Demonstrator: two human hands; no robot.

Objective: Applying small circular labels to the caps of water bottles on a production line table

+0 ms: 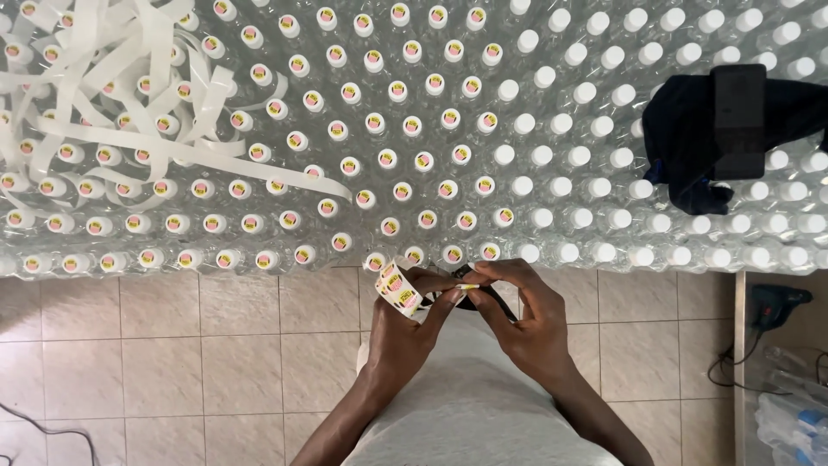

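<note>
My left hand (pixel 412 324) grips a small roll of round pink-and-yellow stickers (pixel 398 287) just below the front row of clear plastic bottles (pixel 414 164). My right hand (pixel 517 315) meets it, fingertips pinching the end of the sticker strip (pixel 467 286) between the two hands. A thin dark strap (pixel 493 299) runs under the right fingers. Many white bottle caps on the left and middle carry stickers (pixel 374 122). The caps on the right (pixel 604 129) are plain white.
A heap of empty white backing strips (pixel 138 103) lies over the bottles at the upper left. A dark cloth with a black phone-like object (pixel 733 129) rests on the caps at the right. Beige floor tiles (pixel 172 345) lie below. A power drill (pixel 776 302) and bottles sit at lower right.
</note>
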